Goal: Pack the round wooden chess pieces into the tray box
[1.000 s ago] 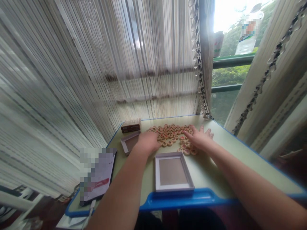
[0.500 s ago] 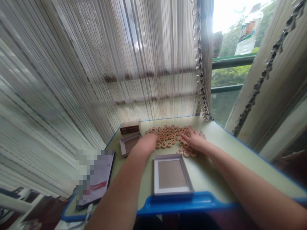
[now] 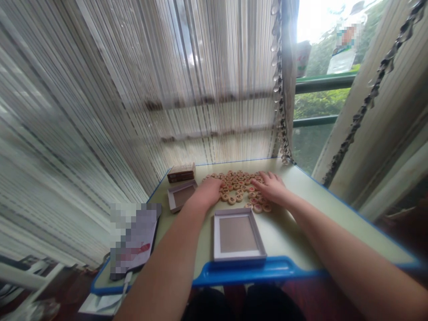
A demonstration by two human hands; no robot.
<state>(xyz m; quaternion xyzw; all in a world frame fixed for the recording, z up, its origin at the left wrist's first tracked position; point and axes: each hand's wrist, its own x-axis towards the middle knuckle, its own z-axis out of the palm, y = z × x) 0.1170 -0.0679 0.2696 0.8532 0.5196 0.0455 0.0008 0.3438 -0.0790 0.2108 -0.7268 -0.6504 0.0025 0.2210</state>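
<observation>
Round wooden game pieces [image 3: 238,186] spread left to right; right hand [image 3: 272,189] lay flat and open on them; left hand [image 3: 209,192] touched them, its fingers' curl unclear.

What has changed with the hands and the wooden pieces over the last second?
The right hand drew its spread fingers together and slid slightly inward over the wooden pieces; the left hand barely shifted. Nothing was picked up or released. The near tray, small tray and brown box stayed put.
</observation>
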